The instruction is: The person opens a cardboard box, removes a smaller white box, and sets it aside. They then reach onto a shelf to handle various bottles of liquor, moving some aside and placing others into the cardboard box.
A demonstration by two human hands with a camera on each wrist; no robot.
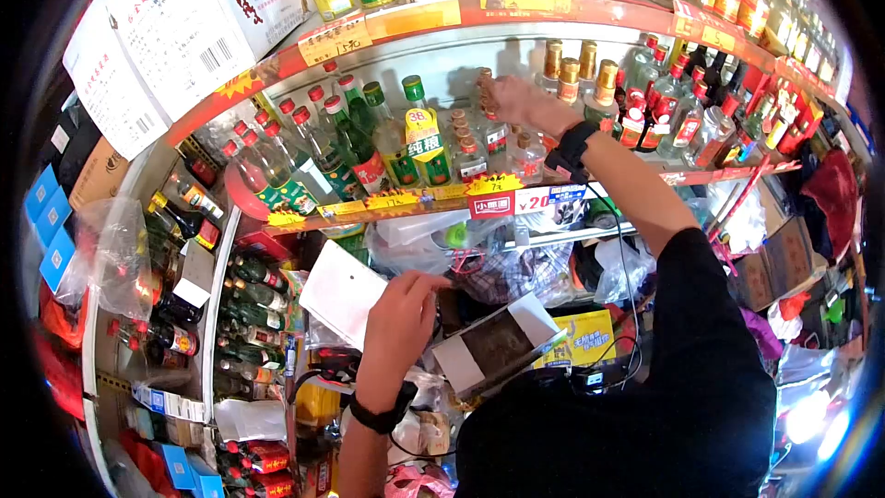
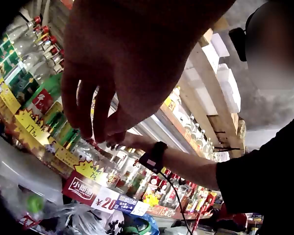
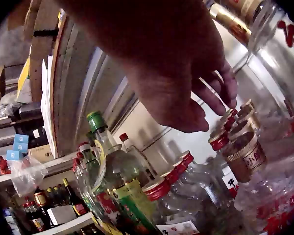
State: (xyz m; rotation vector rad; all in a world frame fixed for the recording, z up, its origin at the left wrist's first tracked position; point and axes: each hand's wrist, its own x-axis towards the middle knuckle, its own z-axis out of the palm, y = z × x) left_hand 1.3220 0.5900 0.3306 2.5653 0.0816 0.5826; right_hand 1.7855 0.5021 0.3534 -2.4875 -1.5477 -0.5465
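My right hand [image 1: 530, 106] reaches over the shelf of bottles, its fingertips beside a small brown-capped bottle [image 1: 486, 83]. In the right wrist view the right hand [image 3: 171, 83] hangs above red-capped bottles [image 3: 157, 190] and a gold-capped bottle [image 3: 245, 156], its fingers loosely bent with nothing visible between them and the thumb; contact is unclear. Below the shelf edge, my left hand [image 1: 401, 318] hovers near a white sheet [image 1: 341, 295], fingers relaxed and holding nothing. The left wrist view shows the left hand [image 2: 122, 68] in front of the price tags.
Green-capped bottles [image 1: 424, 143] stand left of the right hand, gold-capped ones [image 1: 604, 97] right of it. An upper shelf edge [image 1: 590, 9] crosses above. An open box [image 1: 498, 346] lies below, and a black cable [image 1: 627, 286] hangs from the right wrist.
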